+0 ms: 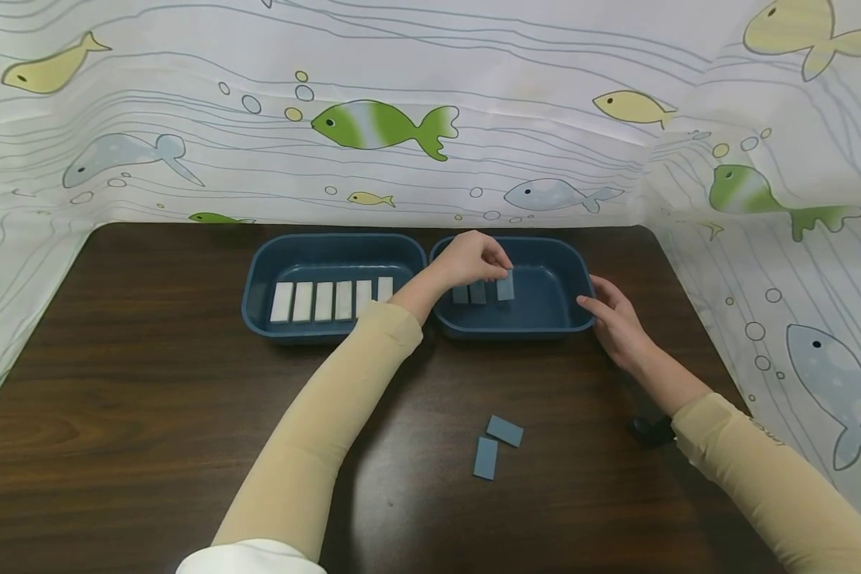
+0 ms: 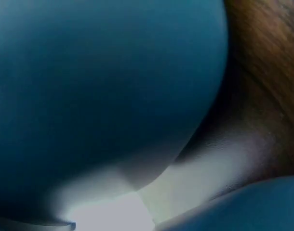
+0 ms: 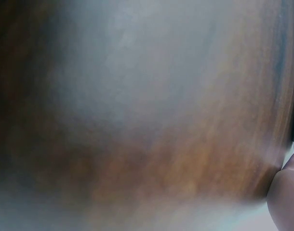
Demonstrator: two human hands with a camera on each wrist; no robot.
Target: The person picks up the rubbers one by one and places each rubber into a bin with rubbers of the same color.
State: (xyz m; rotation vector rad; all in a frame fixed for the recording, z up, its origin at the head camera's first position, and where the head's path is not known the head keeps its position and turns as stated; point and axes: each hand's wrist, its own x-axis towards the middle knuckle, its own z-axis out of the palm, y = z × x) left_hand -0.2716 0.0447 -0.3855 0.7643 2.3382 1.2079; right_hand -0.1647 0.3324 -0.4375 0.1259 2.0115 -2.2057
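Note:
In the head view my left hand (image 1: 468, 259) reaches into the right blue bin (image 1: 545, 328). Its thumb and fingertips pinch the top end of a grey-blue tile (image 1: 505, 287). Two similar tiles (image 1: 477, 293) stand in a row to the left of that one, inside the same bin. My right hand (image 1: 619, 325) grips this bin's right end, thumb over the rim and fingers along the outer wall. Blurred blue bin walls (image 2: 103, 72) fill most of the left wrist view. At the right wrist view's edge, part of the right hand (image 3: 286, 192) shows beside the dark bin.
Close against it stands a left blue bin (image 1: 251, 307) with a row of several white tiles (image 1: 324, 301). Two loose grey-blue tiles (image 1: 485, 458) lie on the dark wooden table (image 1: 151, 414) in front. A fish-patterned curtain (image 1: 244, 175) rises behind and at the sides.

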